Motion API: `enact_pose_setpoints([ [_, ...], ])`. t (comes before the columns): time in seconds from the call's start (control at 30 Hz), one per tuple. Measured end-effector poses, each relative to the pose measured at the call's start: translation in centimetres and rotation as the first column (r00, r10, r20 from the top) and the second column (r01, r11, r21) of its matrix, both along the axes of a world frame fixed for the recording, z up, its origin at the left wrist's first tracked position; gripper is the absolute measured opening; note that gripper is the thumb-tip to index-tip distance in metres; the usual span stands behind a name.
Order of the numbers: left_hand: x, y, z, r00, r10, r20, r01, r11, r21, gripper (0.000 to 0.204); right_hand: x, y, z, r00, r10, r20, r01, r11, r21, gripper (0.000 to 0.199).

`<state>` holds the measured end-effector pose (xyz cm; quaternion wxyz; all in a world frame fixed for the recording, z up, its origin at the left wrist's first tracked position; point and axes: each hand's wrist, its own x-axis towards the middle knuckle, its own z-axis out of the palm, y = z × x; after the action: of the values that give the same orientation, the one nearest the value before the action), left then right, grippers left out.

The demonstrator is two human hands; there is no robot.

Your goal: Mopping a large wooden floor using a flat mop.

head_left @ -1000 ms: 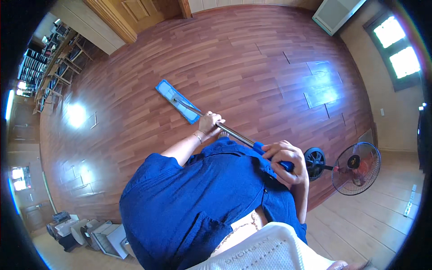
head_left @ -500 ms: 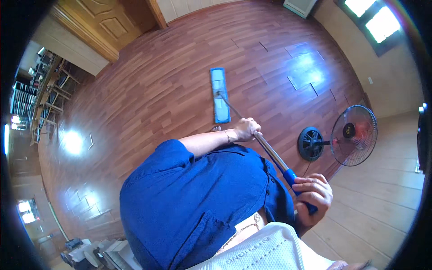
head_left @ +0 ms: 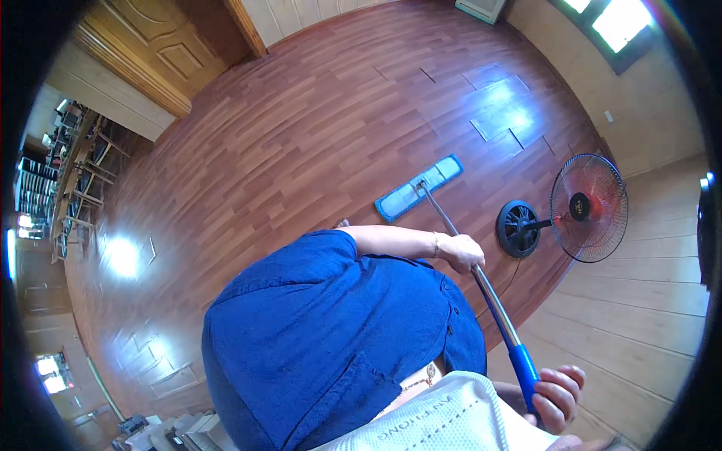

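Note:
A flat mop with a long metal pole slants across the view. Its blue-edged head (head_left: 398,203) lies flat on the wooden floor, turned diagonally ahead of me. My left hand (head_left: 461,252) wraps round the middle of the metal pole (head_left: 492,301), a bracelet on its wrist. At the upper end, my right hand (head_left: 556,398) curls round the blue handle grip (head_left: 523,368), low on the right near my body. The right thumb is partly hidden behind the grip. A toe shows just beyond my left arm.
A standing fan (head_left: 579,207) with a round black base (head_left: 518,228) stands to the right, its cord trailing on the floor. A wooden door (head_left: 162,41) is at the far left; a long table with chairs (head_left: 94,169) runs along the left.
The mop head has slid right and nearer, swinging from lengthwise to diagonal. Both hands have moved right along with the pole, and the right hand is lower.

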<state>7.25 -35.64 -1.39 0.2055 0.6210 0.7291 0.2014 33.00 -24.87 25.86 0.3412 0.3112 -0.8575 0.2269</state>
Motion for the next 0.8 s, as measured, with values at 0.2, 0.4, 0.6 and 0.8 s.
enact_pose_setpoints([
  [0.2, 2.5, -1.1, 0.1, 1.000, 0.024, -0.005, -0.024, 0.999, -0.026, 0.011, 1.3, 0.3, 0.0, 0.988, -0.035, -0.152, 0.040, 0.999, 0.030, 0.027],
  [0.4, -0.3, -8.3, -0.5, 0.986, 0.158, -0.048, -0.158, 0.987, -0.002, 0.011, -0.8, -2.5, -1.4, 0.990, 0.035, 0.134, -0.032, 0.999, -0.026, 0.039],
  [0.6, -6.4, -19.9, -3.2, 0.866, 0.489, -0.107, -0.485, 0.872, 0.064, 0.011, -8.8, -13.1, -6.2, 1.000, -0.009, 0.027, 0.020, 0.904, -0.428, 0.048],
  [0.8, -12.6, -33.8, -5.2, 0.732, 0.679, -0.058, -0.677, 0.734, 0.052, 0.016, -15.6, -24.4, -8.0, 0.957, 0.016, 0.290, 0.120, 0.887, -0.447, 0.023],
])
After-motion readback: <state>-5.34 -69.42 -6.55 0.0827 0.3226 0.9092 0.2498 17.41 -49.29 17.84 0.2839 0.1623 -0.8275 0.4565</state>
